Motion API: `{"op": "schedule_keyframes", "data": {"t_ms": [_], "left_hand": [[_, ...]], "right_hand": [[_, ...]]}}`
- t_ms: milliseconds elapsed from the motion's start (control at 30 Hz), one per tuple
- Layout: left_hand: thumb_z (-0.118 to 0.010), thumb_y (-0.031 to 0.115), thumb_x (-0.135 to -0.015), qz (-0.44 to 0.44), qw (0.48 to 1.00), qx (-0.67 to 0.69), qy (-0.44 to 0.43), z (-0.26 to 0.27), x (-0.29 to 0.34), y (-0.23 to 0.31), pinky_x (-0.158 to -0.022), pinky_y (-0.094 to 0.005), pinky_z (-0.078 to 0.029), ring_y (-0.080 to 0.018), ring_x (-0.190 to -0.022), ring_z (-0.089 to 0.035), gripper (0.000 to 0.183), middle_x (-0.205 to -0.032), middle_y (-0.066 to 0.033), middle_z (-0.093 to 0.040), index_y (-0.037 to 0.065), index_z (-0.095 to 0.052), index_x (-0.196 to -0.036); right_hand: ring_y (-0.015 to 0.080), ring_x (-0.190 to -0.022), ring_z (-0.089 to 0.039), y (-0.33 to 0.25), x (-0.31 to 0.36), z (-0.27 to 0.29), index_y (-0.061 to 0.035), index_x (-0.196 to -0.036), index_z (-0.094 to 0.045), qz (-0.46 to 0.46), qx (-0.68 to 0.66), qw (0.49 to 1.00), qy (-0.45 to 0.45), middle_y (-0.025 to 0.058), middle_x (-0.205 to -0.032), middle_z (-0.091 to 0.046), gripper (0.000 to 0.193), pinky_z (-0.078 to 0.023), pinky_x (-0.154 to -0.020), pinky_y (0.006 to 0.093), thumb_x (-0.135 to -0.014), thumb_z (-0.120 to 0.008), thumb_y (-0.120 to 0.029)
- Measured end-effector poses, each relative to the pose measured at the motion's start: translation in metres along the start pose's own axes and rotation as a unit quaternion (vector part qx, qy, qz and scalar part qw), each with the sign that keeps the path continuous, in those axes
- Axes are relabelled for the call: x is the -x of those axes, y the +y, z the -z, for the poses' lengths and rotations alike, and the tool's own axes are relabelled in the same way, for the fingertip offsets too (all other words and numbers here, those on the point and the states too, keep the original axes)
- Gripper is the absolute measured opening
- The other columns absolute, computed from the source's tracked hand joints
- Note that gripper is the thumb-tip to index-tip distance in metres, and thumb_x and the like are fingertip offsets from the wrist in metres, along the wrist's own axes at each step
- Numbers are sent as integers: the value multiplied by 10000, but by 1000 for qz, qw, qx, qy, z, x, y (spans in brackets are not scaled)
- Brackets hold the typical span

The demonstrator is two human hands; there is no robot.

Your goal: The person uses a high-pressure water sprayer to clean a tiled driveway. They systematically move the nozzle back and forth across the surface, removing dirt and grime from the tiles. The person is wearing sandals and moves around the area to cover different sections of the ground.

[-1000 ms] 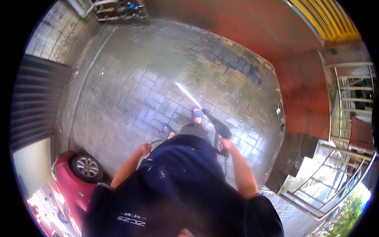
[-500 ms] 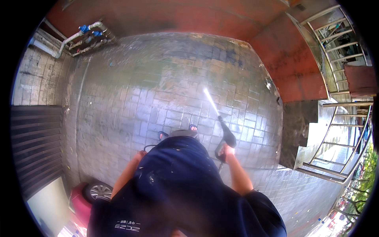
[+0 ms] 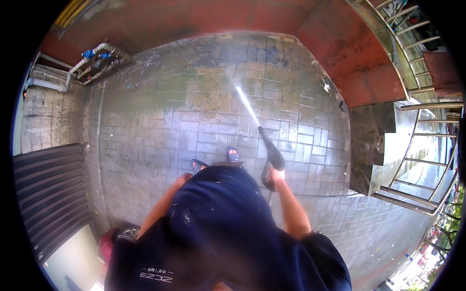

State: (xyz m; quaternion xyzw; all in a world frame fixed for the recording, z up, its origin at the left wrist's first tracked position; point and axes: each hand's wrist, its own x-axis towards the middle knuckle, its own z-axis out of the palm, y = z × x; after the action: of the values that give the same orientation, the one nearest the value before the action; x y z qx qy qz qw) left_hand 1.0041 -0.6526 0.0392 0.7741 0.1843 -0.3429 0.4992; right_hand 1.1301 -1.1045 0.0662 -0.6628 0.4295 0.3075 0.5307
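Observation:
My right hand (image 3: 276, 175) is closed around the handle of a black pressure washer gun (image 3: 273, 154), held out in front of me to the right. From its nozzle a white water jet (image 3: 246, 103) shoots forward and slightly left onto the wet paving (image 3: 204, 104). A thin hose hangs below the grip. At the left edge of my dark blue shirt, my left hand (image 3: 182, 179) is held low; its fingers are mostly hidden, and whether it holds anything is unclear.
Red walls (image 3: 194, 24) border the paving ahead and to the right. Pipes with blue valves (image 3: 89, 54) stand far left, above a dark slatted panel (image 3: 51, 189). Metal railings (image 3: 420, 160) and a step (image 3: 371, 145) are right. A red car (image 3: 105, 246) shows behind at left.
The gun and my right hand have shifted slightly left and forward, and the jet lands farther ahead. The whole view has turned a little. A dark loop beside my left hand no longer shows.

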Motion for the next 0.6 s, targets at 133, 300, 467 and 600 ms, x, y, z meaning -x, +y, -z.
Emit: {"op": "schedule_keyframes", "data": {"t_ms": [133, 300, 467, 600], "left_hand": [[-553, 389, -891, 22, 999, -35, 22, -12, -11, 9, -853, -377, -475, -327, -1015, -606, 390, -1053, -187, -642, 65, -615, -1097], [-525, 430, -896, 35, 998, -46, 31, -25, -14, -7, -871, -385, -466, -333, -1031, -599, 432, -1057, -187, -641, 64, -614, -1107], [-519, 454, -897, 65, 993, -97, 13, -29, -15, 7, -877, -377, -465, -314, -1038, -602, 462, -1073, -181, -641, 58, -610, -1118], [-534, 445, -894, 28, 997, -70, 1, -37, -28, -4, -878, -366, -465, -302, -1045, -602, 463, -1087, -182, -638, 63, -593, -1149]], "right_hand": [[195, -451, -522, -10, -6, 9, -14, -700, -564, 49, 64, 996, 48, 82, -543, -533, 142, -412, -442, 347, -776, -543, -132], [193, -451, -522, -2, -27, 27, -9, -715, -574, 31, 26, 998, 44, 73, -561, -542, 169, -415, -451, 344, -793, -558, -159], [180, -381, -471, -16, -19, 36, -18, -612, -505, -14, -38, 998, 38, 68, -516, -499, 168, -387, -376, 335, -736, -599, -82], [185, -399, -479, 6, -42, 51, -32, -602, -492, -36, -111, 990, 80, 68, -505, -477, 183, -403, -393, 343, -741, -591, -97]]}}
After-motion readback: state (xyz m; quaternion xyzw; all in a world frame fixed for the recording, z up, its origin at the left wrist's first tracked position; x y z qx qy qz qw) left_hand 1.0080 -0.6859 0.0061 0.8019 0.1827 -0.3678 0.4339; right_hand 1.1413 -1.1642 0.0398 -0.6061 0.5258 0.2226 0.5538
